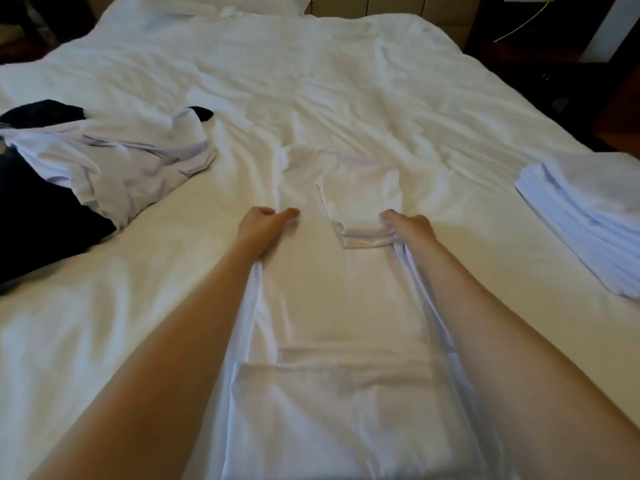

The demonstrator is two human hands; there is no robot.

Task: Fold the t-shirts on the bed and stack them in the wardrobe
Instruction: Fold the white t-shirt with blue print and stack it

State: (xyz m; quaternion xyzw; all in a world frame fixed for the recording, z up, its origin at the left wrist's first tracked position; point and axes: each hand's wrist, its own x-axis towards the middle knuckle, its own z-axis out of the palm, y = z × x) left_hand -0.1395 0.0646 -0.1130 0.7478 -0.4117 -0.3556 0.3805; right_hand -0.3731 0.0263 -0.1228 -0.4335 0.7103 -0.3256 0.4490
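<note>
The t-shirt [332,306] laid out before me: plain white all over. The bed cover [311,81]: plain white (bluish in the shaded creases). The crumpled shirt [131,161] to my left: white with pale lilac shadows. The dark garment [41,216]: plain navy to black. The folded stack [588,209] to my right: white, blue-tinted. The floor [620,109]: reddish brown

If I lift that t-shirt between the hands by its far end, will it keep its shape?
Probably not: the t-shirt looks thin and floppy, bunching where the right hand grips it. Its folded-in sides would likely fall open. It seems light, and pushing may wrinkle it against the soft sheet.
</note>
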